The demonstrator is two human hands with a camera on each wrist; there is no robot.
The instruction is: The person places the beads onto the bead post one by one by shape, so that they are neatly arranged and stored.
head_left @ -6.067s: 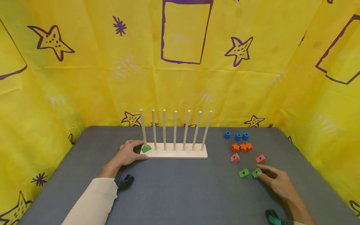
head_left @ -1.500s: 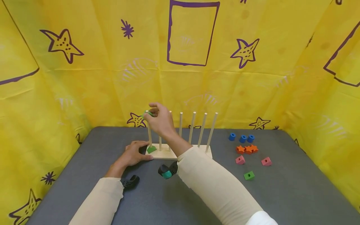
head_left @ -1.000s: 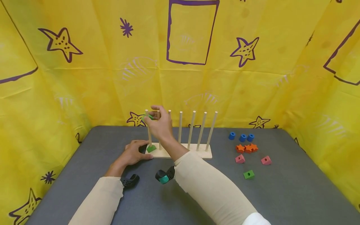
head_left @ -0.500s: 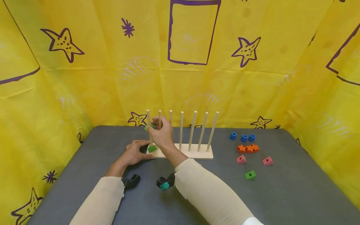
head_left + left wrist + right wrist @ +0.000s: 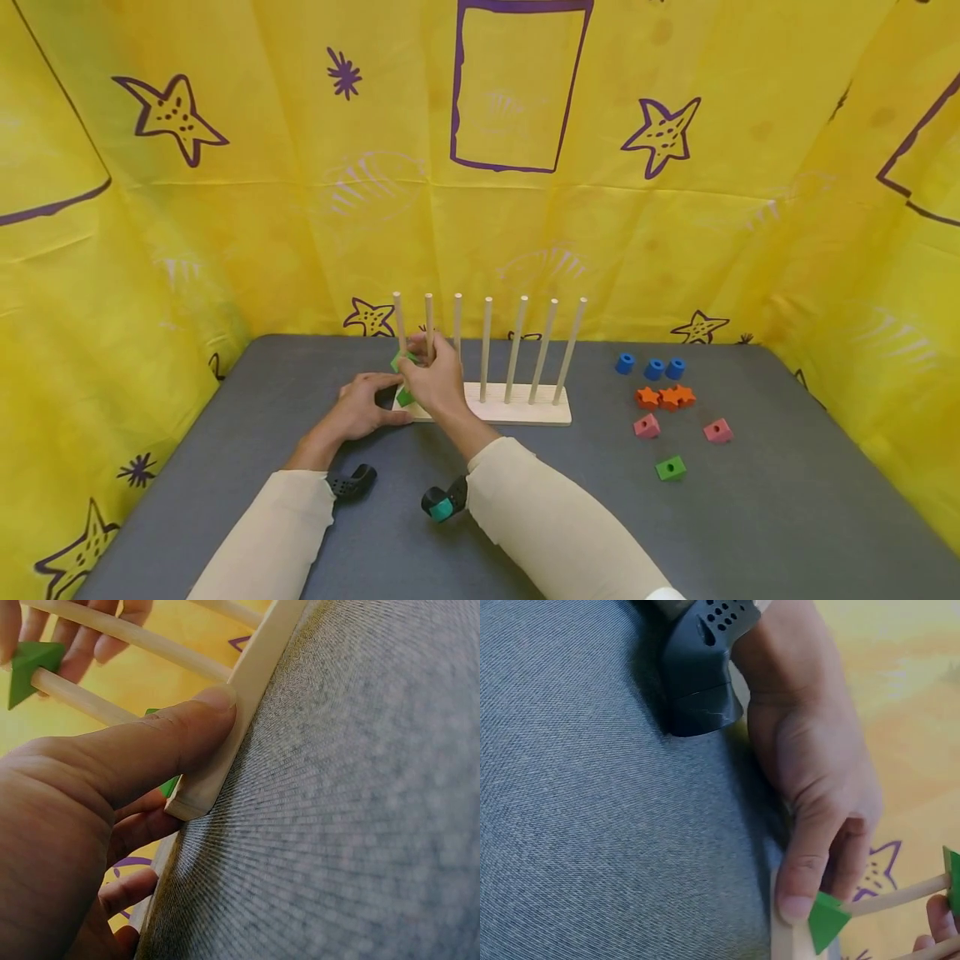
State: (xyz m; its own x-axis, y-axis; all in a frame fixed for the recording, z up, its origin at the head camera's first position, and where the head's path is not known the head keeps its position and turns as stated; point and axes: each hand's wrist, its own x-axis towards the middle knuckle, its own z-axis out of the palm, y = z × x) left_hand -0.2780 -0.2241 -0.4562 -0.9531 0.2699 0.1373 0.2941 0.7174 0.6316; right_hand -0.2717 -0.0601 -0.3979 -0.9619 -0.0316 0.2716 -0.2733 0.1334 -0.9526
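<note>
The left hand [image 5: 358,406] is gripping the left end of a wooden pegboard [image 5: 517,408] on a gray tabletop [image 5: 525,517], thumb along its near edge, fingers bending around the end. Crossing in from the right, the right forearm [image 5: 555,517] is slanting toward the leftmost peg [image 5: 399,315], where the right hand [image 5: 438,371] is pinching a green block [image 5: 401,361] threaded partway down the peg, just above a second green block [image 5: 405,397] resting at the base. The far fingers are partly hidden, so whether they are touching the neighboring peg [image 5: 429,312] is unclear.
</note>
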